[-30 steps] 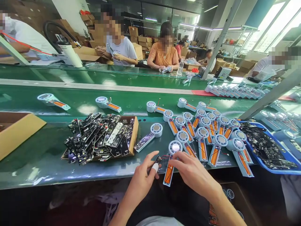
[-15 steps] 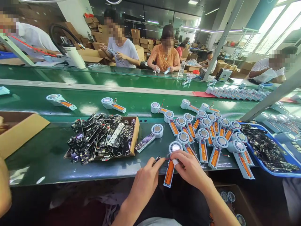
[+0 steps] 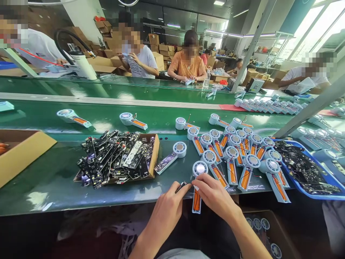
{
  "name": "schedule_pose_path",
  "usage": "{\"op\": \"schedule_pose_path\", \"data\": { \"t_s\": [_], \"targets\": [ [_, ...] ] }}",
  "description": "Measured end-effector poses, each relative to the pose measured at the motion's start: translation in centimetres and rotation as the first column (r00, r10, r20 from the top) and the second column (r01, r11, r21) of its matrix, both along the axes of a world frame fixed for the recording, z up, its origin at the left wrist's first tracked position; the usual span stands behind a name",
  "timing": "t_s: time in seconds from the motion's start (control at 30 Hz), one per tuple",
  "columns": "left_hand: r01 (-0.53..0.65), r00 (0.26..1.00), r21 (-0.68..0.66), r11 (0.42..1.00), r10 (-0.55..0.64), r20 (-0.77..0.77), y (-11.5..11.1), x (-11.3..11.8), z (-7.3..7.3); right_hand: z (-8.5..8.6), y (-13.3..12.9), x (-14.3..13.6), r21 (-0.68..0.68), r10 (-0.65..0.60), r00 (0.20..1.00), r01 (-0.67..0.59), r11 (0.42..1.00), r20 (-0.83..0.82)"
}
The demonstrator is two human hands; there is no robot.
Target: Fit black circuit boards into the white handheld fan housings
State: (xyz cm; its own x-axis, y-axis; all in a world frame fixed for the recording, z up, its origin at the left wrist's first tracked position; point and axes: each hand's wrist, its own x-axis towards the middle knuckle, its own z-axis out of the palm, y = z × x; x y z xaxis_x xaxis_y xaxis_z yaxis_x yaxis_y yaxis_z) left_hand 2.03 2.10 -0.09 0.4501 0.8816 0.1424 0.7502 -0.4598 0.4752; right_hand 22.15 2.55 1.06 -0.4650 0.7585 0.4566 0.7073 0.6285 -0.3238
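Observation:
My left hand [image 3: 167, 202] is closed around a narrow black circuit board [image 3: 181, 186], and only the board's end shows above the fingers. My right hand [image 3: 217, 197] is pinched at the neck of a light-blue handheld fan [image 3: 197, 201], its fingertips meeting those of the left. What the right fingertips grip is hidden. The fan lies face up at the bench edge, its open handle showing an orange battery. Left of it rests another fan [image 3: 179, 149] with a circuit board on its handle. Several open fans [image 3: 231, 153] with orange batteries crowd the right side.
A cardboard box [image 3: 155, 154] heaped with black circuit boards stands left of centre. A blue tray [image 3: 318, 197] of boards is at the right. Behind runs a green conveyor belt [image 3: 159, 108] carrying fans. Co-workers sit across it. A slanted metal post [image 3: 309, 104] rises at right.
The fan between my hands has turned a little, its handle swinging to the right. My fingertips have come together over its neck. Fans on the belt have shifted slightly right.

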Motion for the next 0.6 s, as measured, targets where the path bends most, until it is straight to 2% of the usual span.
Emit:
{"op": "schedule_pose_path", "data": {
  "t_s": [0.13,0.23,0.33,0.43,0.5,0.6],
  "targets": [
    [-0.018,0.984,0.024,1.0,0.014,0.179,0.2,0.0,-0.5,0.5,-0.1,0.1,0.066,-0.048,0.995,0.042,0.997,0.092],
    [-0.1,0.948,0.025,0.995,0.087,0.307,0.3,0.2,-0.9,0.9,-0.3,-0.5,0.085,-0.112,0.992,0.107,0.991,0.057],
    [-0.205,0.906,-0.051,0.977,0.209,0.368,0.3,0.4,-0.9,1.3,-0.4,-1.5,0.005,-0.169,0.985,0.169,0.986,-0.033],
    [-0.218,0.896,-0.077,0.973,0.231,0.38,0.1,0.6,-0.5,1.3,-0.5,-2.5,-0.058,-0.194,0.978,0.19,0.98,-0.076],
    [-0.202,0.905,-0.024,0.979,0.196,0.378,-0.1,0.6,-0.5,1.1,-0.5,-2.9,-0.06,-0.208,0.973,0.203,0.977,-0.098],
    [-0.198,0.921,0.137,0.971,0.136,0.366,-0.5,0.9,-0.8,0.8,-0.6,-3.2,-0.06,-0.223,0.965,0.217,0.974,-0.136]
  ]
}}
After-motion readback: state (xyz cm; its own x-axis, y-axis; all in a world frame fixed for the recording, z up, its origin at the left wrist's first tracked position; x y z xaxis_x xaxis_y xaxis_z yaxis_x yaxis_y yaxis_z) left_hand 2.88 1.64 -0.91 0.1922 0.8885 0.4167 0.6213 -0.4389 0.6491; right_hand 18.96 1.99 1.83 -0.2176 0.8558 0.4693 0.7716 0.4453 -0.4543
